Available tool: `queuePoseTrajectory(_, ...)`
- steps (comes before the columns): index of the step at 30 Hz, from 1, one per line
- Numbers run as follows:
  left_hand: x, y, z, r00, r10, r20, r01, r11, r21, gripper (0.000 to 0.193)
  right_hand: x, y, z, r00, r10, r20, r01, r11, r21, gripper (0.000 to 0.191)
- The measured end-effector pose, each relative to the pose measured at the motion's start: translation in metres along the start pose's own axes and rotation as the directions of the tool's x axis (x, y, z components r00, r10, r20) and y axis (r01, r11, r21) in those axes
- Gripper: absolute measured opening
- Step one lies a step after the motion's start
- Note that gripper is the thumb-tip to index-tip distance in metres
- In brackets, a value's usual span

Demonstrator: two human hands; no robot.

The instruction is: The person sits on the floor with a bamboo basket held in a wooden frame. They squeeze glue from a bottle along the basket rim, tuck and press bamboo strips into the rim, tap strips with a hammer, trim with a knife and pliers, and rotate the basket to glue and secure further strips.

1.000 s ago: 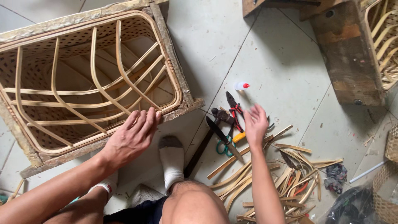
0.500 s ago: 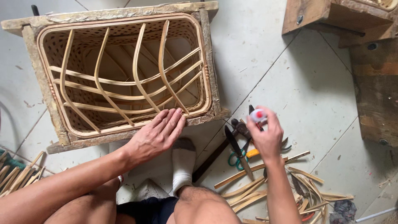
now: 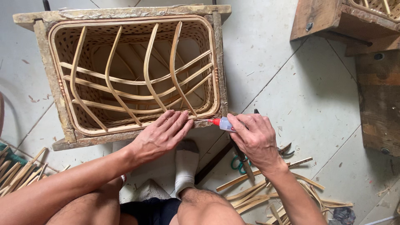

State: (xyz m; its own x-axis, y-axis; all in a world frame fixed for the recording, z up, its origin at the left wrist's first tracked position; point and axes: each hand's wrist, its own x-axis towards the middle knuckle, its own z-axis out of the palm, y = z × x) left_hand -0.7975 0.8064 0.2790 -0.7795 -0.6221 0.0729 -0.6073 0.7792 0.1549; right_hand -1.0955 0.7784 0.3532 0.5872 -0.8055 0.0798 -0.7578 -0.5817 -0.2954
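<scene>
A rectangular woven rattan basket (image 3: pixel 137 75) sits inside a rough wooden frame (image 3: pixel 221 62) on the tiled floor, crossed by bent cane strips. My left hand (image 3: pixel 162 133) lies flat on the basket's near rim, fingers together. My right hand (image 3: pixel 254 139) holds a small clear glue bottle (image 3: pixel 223 123) with a red nozzle, its tip pointed at the rim just beside my left fingertips. My foot in a white sock (image 3: pixel 185 164) rests below the frame.
Loose cane strips (image 3: pixel 258 193) and hand tools, among them green-handled scissors (image 3: pixel 237 163), lie on the floor under my right forearm. More strips (image 3: pixel 16 173) lie at the left edge. Dark wooden frames (image 3: pixel 358 37) stand at the top right.
My right hand picked up the glue bottle from the tool pile and brought it left to the basket rim. My left hand stayed on the rim. The view shifted, so the basket sits more central.
</scene>
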Motion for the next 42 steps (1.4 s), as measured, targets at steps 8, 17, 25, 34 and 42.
queuePoseTrajectory(8,0.002,0.003,-0.004,0.998,-0.019,0.058,0.019,1.0,0.005,0.066,0.012,-0.002,-0.002,0.998,-0.066,0.011,0.066,0.994,-0.081,0.049)
queuePoseTrajectory(17,0.0,0.0,-0.009,0.998,-0.029,-0.056,0.026,0.998,-0.056,0.053,0.017,0.002,-0.011,0.991,-0.136,0.003,0.135,0.979,-0.15,0.039)
queuePoseTrajectory(25,0.005,0.005,-0.009,0.999,-0.016,0.047,0.012,0.996,0.084,0.068,0.01,0.004,-0.016,0.995,-0.099,-0.015,0.097,0.987,-0.127,0.041)
queuePoseTrajectory(34,0.009,0.008,-0.013,0.995,-0.048,0.089,0.041,0.996,0.076,0.064,0.007,0.01,-0.017,0.993,-0.118,-0.009,0.114,0.973,-0.2,0.036)
queuePoseTrajectory(42,0.009,0.007,-0.014,0.997,-0.07,0.036,0.069,0.997,0.034,0.061,0.005,0.014,-0.019,0.994,-0.104,-0.016,0.098,0.975,-0.202,0.034)
